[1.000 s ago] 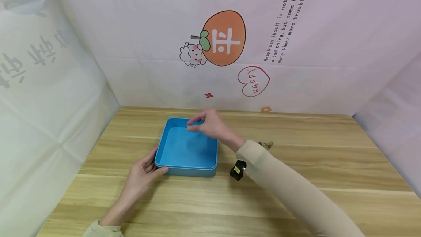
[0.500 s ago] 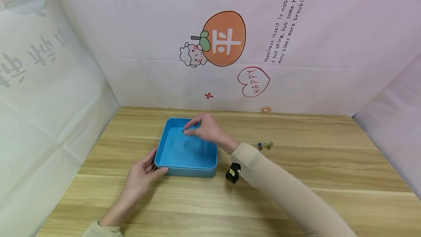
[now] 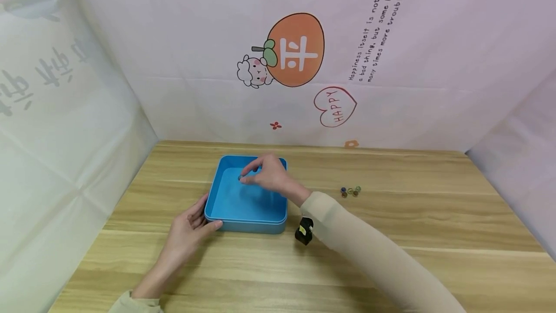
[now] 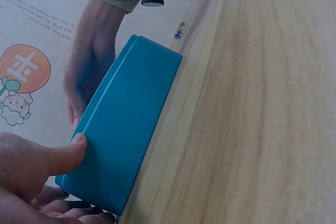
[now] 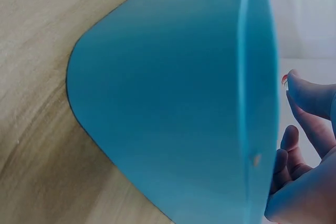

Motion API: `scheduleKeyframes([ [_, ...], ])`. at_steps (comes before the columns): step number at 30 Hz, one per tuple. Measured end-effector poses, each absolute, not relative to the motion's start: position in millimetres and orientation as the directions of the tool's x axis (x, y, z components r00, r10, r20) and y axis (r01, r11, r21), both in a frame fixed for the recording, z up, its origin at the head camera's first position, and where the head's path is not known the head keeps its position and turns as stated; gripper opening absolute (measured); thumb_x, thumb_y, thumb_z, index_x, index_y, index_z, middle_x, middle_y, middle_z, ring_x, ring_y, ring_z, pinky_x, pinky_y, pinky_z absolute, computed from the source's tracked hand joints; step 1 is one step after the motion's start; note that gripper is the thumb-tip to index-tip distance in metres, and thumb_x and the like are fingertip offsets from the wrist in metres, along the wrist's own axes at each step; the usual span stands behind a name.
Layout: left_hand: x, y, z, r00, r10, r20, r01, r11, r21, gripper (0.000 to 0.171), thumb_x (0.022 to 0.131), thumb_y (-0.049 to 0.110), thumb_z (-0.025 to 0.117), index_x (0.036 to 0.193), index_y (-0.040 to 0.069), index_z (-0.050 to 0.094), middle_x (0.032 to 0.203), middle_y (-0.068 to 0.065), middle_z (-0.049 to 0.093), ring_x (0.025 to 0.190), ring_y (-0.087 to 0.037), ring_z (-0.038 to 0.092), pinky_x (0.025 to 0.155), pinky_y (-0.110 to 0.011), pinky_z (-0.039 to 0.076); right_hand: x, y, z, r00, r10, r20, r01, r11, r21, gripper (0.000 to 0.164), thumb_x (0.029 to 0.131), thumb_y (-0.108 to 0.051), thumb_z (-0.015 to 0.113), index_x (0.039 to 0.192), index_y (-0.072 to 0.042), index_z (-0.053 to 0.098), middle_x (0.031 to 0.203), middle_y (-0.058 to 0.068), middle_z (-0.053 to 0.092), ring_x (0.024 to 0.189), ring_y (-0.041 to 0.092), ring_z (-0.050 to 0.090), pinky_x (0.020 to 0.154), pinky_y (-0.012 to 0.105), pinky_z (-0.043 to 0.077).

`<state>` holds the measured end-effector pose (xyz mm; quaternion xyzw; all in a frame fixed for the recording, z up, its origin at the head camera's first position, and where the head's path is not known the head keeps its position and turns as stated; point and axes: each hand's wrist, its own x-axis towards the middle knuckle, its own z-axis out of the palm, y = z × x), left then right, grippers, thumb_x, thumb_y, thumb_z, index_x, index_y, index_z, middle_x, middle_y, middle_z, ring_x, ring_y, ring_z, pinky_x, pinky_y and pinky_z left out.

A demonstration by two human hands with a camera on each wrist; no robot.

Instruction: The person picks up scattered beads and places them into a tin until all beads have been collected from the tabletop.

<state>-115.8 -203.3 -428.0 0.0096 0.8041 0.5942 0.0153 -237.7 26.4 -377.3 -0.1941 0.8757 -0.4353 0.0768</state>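
Left hand (image 3: 187,228) gripping blue box (image 3: 249,226), right hand (image 3: 271,174) pinching marble (image 3: 240,177), heart (image 3: 335,106) reading "HAPPY"

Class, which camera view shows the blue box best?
The head view: it shows the blue box from above, open top and floor, though the right hand covers part. The left wrist view shows mainly outer walls; the right wrist view, a cropped outer side.

The square blue box (image 3: 245,226) in the left hand's (image 3: 186,231) grip is smooth, satiny plastic; beneath, the yellowish wood-grained tabletop (image 3: 434,211) shines softly. The right hand (image 3: 271,175) pinches a small glassy bead (image 5: 284,80); behind, the beige cloth sleeve (image 3: 369,250) is matt.
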Motion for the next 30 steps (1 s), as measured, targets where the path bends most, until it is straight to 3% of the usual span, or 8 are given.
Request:
scheduleKeyframes([
  [16,-114.6,-205.4,-427.4,-0.999,0.02,-0.029,-0.022,0.29,0.957,0.08,0.097,0.003,0.078,0.162,-0.003,0.033,0.165,-0.025,0.03,0.147,-0.039,0.038,0.11,-0.041,0.043,-239.3,17.9,-386.8,-0.915,-0.403,0.0,-0.253,0.574,-0.779,0.012,0.094,-0.022,0.084,0.103,-0.013,0.086,0.108,0.006,0.069,0.095,0.02,0.054,0.071,0.031,0.045],
  [30,-116.9,-206.2,-429.8,-0.999,0.042,-0.006,0.006,0.277,0.961,0.079,0.097,0.003,0.077,0.162,-0.003,0.033,0.165,-0.025,0.031,0.146,-0.039,0.04,0.11,-0.041,0.044,-238.7,16.8,-389.1,-0.923,-0.384,-0.029,-0.216,0.578,-0.787,0.01,0.094,-0.019,0.084,0.101,-0.012,0.086,0.093,-0.002,0.071,0.085,0.019,0.056,0.066,0.029,0.044],
])
